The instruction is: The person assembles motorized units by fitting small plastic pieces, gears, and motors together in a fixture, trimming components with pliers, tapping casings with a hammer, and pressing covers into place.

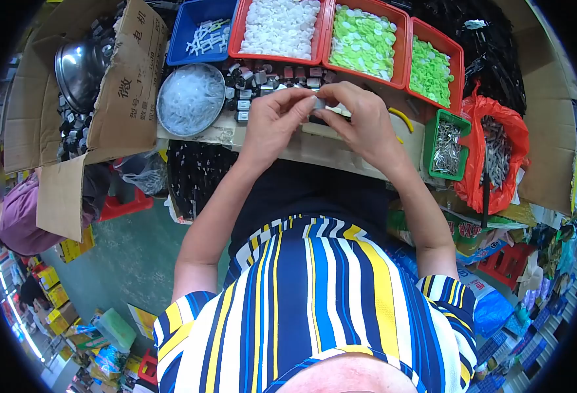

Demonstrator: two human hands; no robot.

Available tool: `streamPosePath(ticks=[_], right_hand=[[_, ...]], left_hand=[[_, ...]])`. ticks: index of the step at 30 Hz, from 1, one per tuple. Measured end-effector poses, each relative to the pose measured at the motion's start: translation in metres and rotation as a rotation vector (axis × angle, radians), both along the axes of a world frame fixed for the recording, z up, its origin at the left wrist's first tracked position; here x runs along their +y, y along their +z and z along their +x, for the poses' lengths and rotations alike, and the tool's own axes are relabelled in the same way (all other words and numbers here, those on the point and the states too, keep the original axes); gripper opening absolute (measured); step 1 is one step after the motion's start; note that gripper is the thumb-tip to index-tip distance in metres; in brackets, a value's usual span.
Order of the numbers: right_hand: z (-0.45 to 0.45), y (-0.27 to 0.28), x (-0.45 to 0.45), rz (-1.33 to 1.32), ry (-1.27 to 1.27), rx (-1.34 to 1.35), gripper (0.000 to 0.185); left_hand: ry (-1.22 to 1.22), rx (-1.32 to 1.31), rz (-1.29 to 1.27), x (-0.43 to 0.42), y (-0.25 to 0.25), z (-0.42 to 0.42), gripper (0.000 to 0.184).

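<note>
My left hand (273, 122) and my right hand (360, 118) meet over the front edge of the workbench (229, 134). Between the fingertips of both hands is a small grey part (319, 103), pinched from each side. Its details are too small to tell. Just behind the hands lie several small motors (244, 105) with silver and black sides. A pair of yellow handles (401, 120) rests to the right of my right hand.
Behind stand a blue tray (170, 49), a red tray of white pieces (280, 33) and red trays of green pieces (363, 42). At left are a round bowl (191, 99) and a cardboard box (128, 85); at right, a green basket (427, 145) and a red bag (521, 131). Another person sits far left.
</note>
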State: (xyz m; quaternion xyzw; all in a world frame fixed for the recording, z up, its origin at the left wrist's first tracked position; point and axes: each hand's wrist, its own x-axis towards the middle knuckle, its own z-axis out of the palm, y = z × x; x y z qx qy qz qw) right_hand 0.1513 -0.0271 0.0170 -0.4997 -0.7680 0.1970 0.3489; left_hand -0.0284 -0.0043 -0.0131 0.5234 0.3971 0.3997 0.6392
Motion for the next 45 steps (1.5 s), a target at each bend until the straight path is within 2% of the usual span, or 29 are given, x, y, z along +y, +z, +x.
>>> streamPosePath(ticks=[2, 5, 15, 25, 28, 30, 33, 35, 39, 41, 44, 45], right_hand=[[0.001, -0.004, -0.007, 0.015, -0.021, -0.026, 0.022], [0.005, -0.017, -0.012, 0.031, -0.052, -0.084, 0.022], [0.003, -0.026, -0.016, 0.020, -0.081, -0.224, 0.025], [0.008, -0.030, -0.021, 0.005, -0.066, -0.192, 0.027], [0.015, -0.020, -0.029, 0.014, -0.067, -0.170, 0.029], [0.029, -0.008, -0.040, 0.004, -0.138, -0.132, 0.031], [0.062, 0.011, -0.061, 0.036, -0.353, -0.116, 0.021], [0.093, 0.020, -0.076, 0.075, -0.505, -0.165, 0.014], [0.150, 0.010, -0.107, -0.041, -0.759, -0.350, 0.011], [0.156, -0.001, -0.113, -0.092, -0.737, -0.362, 0.011], [0.157, -0.010, -0.112, -0.131, -0.714, -0.350, 0.010], [0.157, -0.010, -0.112, -0.132, -0.713, -0.345, 0.010]], left_hand=[[0.030, 0.191, 0.208, -0.003, -0.002, 0.001, 0.020], [0.043, 0.315, 0.329, -0.002, -0.007, -0.001, 0.018], [0.039, 0.307, 0.325, -0.004, -0.020, 0.007, 0.013], [0.058, 0.327, 0.316, -0.007, -0.020, 0.011, 0.010], [0.056, 0.382, 0.391, -0.008, -0.017, 0.011, 0.009], [0.053, 0.433, 0.462, -0.010, -0.013, 0.011, 0.008], [0.026, 0.373, 0.480, -0.007, -0.020, 0.009, 0.009], [0.024, 0.386, 0.500, -0.007, -0.020, 0.009, 0.009], [-0.011, 0.416, 0.508, -0.002, -0.015, 0.003, 0.016], [-0.041, 0.434, 0.518, 0.009, -0.004, -0.003, 0.024], [0.112, 0.469, 0.760, 0.046, 0.015, -0.009, 0.019], [0.147, 0.551, 0.846, 0.063, 0.019, -0.011, 0.017]])
